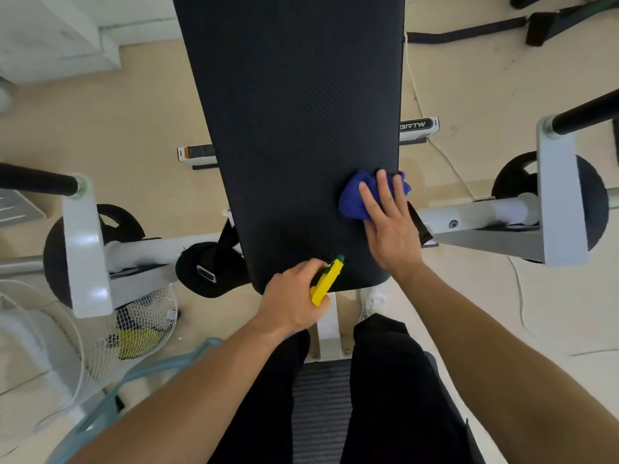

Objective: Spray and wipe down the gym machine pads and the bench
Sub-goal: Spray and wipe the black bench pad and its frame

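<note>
A long black bench pad [294, 105] runs away from me down the middle of the view. On its near right edge my right hand [390, 222] presses a crumpled blue cloth [355, 195] flat with straight fingers. At the pad's near end my left hand [294, 296] grips a yellow spray bottle [326, 283] with a green nozzle that points over the pad. The bottle's body is hidden under my hand.
White machine arms with black weight plates [591, 202] and black bars [37, 179] stick out on both sides. A white floor fan [144, 316] and a pale blue hose [140, 373] lie at the lower left. White cables cross the beige floor at the right.
</note>
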`<state>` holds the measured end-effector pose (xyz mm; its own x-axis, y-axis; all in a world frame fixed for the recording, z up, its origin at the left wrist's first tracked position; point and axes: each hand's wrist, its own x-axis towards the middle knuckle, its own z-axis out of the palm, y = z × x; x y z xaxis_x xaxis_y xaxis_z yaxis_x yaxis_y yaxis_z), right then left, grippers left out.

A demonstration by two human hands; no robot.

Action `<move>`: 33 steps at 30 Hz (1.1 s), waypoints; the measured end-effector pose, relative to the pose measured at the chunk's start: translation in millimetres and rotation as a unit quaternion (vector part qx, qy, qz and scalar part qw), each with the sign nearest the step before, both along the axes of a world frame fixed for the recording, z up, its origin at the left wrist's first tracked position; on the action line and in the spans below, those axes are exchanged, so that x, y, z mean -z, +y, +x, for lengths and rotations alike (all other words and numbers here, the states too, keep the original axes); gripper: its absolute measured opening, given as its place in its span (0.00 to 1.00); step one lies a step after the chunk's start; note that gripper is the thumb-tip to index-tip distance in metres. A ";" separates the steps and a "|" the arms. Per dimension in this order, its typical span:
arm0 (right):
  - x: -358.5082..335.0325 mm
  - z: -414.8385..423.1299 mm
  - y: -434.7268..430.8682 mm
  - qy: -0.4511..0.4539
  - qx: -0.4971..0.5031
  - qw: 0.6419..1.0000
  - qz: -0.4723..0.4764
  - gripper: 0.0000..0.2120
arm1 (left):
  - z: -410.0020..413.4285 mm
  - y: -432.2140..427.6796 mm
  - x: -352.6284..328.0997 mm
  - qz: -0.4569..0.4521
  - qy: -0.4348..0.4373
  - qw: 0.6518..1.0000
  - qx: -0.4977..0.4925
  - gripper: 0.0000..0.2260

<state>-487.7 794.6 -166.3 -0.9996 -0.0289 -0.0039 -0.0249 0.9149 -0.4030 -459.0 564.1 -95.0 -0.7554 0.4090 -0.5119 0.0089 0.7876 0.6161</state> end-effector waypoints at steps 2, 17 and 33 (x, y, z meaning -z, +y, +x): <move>17.8 40.9 -3.7 -0.025 -0.019 0.999 0.024 0.33 | -6.1 -9.4 -0.5 0.002 0.005 1.000 -0.021 0.17; 0.1 -15.6 35.4 0.136 -0.111 0.973 0.152 0.24 | -21.9 -14.5 1.1 0.027 0.031 0.997 -0.067 0.14; 32.0 107.3 -31.9 -0.159 -0.315 0.928 0.121 0.28 | 2.9 -31.9 0.5 0.025 0.016 0.994 -0.110 0.17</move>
<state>-380.5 762.8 -198.4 -0.7320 -0.5667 -0.3781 -0.5003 0.8239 -0.2663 -456.1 532.2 -95.5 -0.8447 0.2569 -0.4695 -0.1396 0.7411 0.6567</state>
